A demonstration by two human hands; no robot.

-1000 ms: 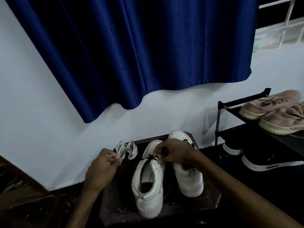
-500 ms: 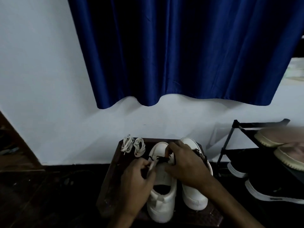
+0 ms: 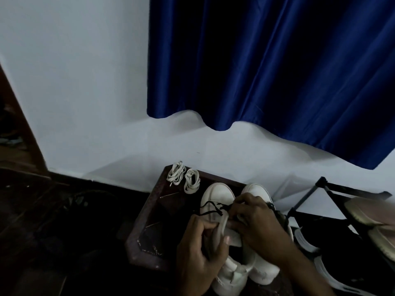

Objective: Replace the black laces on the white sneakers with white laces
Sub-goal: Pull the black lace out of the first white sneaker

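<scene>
Two white sneakers stand side by side on a dark wooden stool (image 3: 149, 227). My left hand (image 3: 197, 248) grips the side of the left sneaker (image 3: 218, 195) near its opening. My right hand (image 3: 256, 227) lies over the tongue and pinches the black lace (image 3: 210, 208), which hangs loose across the toe. The right sneaker (image 3: 255, 190) is largely hidden under my right hand and arm. Two bundled white laces (image 3: 184, 177) lie at the stool's far left corner.
A white wall and a blue curtain (image 3: 267, 71) rise behind the stool. A black shoe rack (image 3: 316, 189) holding pink and dark shoes stands to the right. Dark floor and a wooden door frame (image 3: 19, 129) lie to the left.
My left hand left the white laces and came onto the left sneaker's side. The black lace has come loose over the toe. The camera swung left and down.
</scene>
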